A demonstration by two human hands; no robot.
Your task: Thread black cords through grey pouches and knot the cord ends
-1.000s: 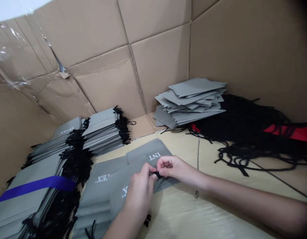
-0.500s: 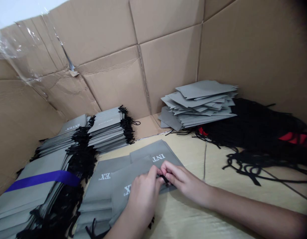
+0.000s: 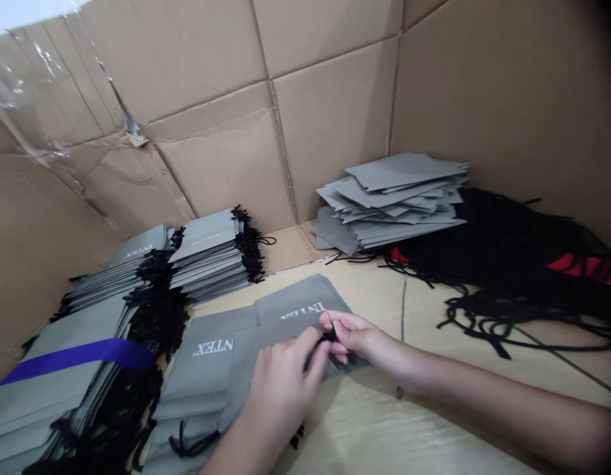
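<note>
My left hand (image 3: pixel 280 382) and my right hand (image 3: pixel 352 336) meet over the top edge of a grey drawstring pouch (image 3: pixel 246 363) that lies on a low pile of like pouches. Both hands pinch a short piece of black cord (image 3: pixel 329 336) at the pouch's edge, fingertips nearly touching. Two more grey pouches printed with white letters (image 3: pixel 214 346) lie under and beside it.
Stacks of grey pouches with black cords (image 3: pixel 206 254) fill the left side, one bound by a purple band (image 3: pixel 78 356). A loose pile of plain grey pouches (image 3: pixel 389 201) sits at the back right beside a heap of black cords (image 3: pixel 508 264). Cardboard walls (image 3: pixel 335 99) enclose everything.
The hands have stayed together on the cord at the pouch's edge, shifting only slightly. The view has swung a little left and right.
</note>
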